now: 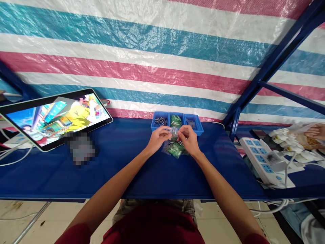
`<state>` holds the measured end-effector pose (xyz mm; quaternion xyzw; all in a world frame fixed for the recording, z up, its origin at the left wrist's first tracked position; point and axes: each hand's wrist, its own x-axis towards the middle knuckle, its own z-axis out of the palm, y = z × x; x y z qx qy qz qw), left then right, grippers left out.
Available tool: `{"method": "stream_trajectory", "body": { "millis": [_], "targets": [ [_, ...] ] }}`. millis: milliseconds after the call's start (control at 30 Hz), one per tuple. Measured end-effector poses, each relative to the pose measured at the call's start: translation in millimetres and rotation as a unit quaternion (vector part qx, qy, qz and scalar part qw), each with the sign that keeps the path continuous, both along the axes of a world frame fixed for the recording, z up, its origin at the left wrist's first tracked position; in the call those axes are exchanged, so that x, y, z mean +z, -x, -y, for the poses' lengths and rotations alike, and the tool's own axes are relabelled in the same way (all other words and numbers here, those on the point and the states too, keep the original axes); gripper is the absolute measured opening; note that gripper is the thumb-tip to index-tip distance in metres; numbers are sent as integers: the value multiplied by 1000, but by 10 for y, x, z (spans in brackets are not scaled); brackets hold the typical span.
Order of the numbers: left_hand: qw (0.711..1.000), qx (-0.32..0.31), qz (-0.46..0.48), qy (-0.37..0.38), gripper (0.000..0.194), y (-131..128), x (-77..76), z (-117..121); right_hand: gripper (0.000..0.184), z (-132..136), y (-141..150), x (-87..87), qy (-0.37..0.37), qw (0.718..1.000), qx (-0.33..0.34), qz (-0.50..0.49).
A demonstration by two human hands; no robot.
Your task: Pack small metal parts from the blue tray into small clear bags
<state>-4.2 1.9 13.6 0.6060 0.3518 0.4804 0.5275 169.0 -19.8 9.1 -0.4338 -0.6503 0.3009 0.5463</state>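
Between my two hands is a small clear plastic bag (173, 131). My left hand (160, 137) pinches its left side, and my right hand (188, 138) grips its right side with thumb and fingers together. Just below, a pile of small bags (176, 149) with green and metal contents lies on the blue table (142, 173). Behind my hands stand three joined blue bins: the left bin (152, 126) holds thin metal pieces like screws, the middle one green packets (175, 120), the right bin (200, 128) small greyish pieces too small to name.
At the left a tablet (61, 118) plays a cartoon, with a blurred patch in front. A white power strip (261, 159) with cables lies at the right. Beyond it are white objects (284, 140) and another person's hand (316, 131). A blue metal frame (254, 81) and striped sheeting (152, 67) rise behind.
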Motion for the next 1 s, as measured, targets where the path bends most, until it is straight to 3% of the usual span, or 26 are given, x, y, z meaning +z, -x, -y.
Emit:
{"method": "stream_trajectory", "body": {
  "millis": [133,267,433,533,600,700,800,867,1000],
  "targets": [
    [997,-23,56,42,47,0,17,11,23,20,-7,37,-51,996,25,62],
    [996,-33,52,56,39,13,19,-4,19,25,-7,68,-82,992,-22,94],
    [999,-1,-43,-9,42,40,-1,-47,23,-38,-37,35,20,999,-15,47],
    [994,39,-100,-15,34,77,-17,-74,27,-102,-86,10,113,993,1,-39],
    [989,74,-125,-31,30,112,-14,-90,29,-146,-131,2,131,984,-38,-110],
    [981,87,-165,-60,26,173,11,-112,37,-201,-200,-6,106,961,-132,-220],
    [972,79,-210,-73,23,229,28,-136,58,-229,-247,-26,88,942,-187,-265],
    [962,77,-247,-86,22,259,17,-156,62,-231,-260,-44,66,946,-200,-246],
    [933,72,-328,-127,18,290,-38,-188,49,-205,-245,-58,30,967,-194,-160]
  ]
}}
